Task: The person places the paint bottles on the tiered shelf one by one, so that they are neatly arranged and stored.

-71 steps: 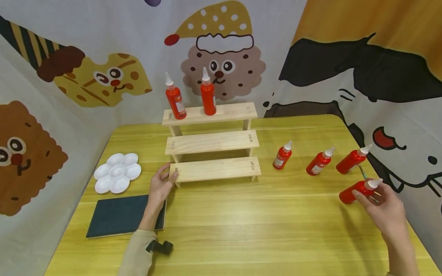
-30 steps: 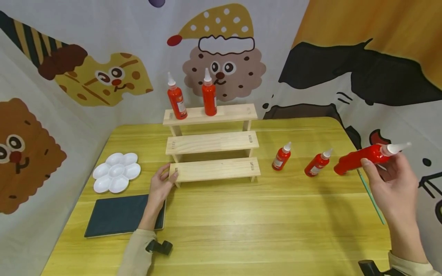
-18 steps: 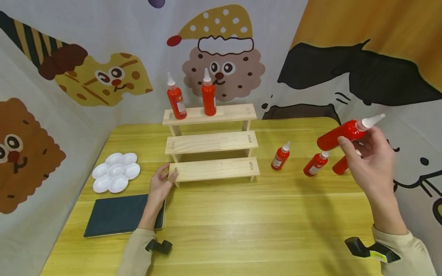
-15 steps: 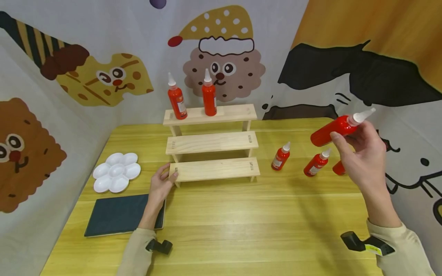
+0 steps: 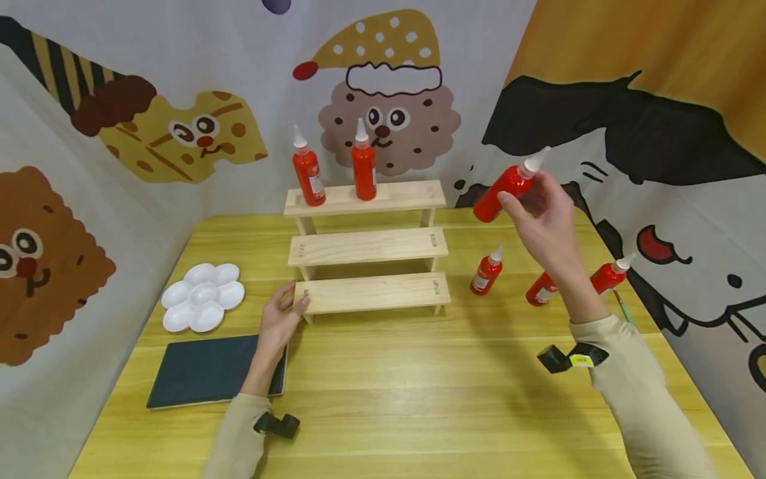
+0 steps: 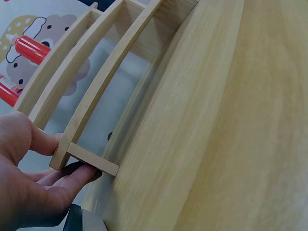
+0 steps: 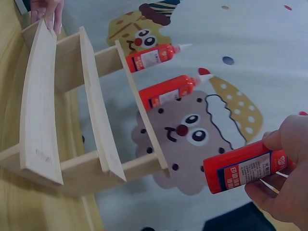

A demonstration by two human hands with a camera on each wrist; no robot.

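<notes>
A three-tier wooden shelf [image 5: 371,293] stands on the table. My left hand [image 5: 281,322] grips the left end of its lowest tier; in the left wrist view the thumb lies on top and the fingers are underneath. My right hand [image 5: 547,223] holds a red paint bottle [image 5: 501,193] with a white nozzle, tilted in the air to the right of the top tier. Two similar paint bottles stand on the top tier, one at the left end [image 5: 309,177] and one near the middle [image 5: 364,171]. The lower two tiers bear nothing.
On the table at right stand a paint bottle [image 5: 486,274], a second bottle [image 5: 541,289] partly behind my right forearm, and a third [image 5: 608,275]. A green brush [image 5: 624,307] lies beside them. At left are a white flower-shaped palette [image 5: 203,297] and a dark flat board [image 5: 203,371].
My right hand has lifted a paint bottle from the table's right side and carried it up and left toward the shelf. My left hand has stayed on the lowest tier.
</notes>
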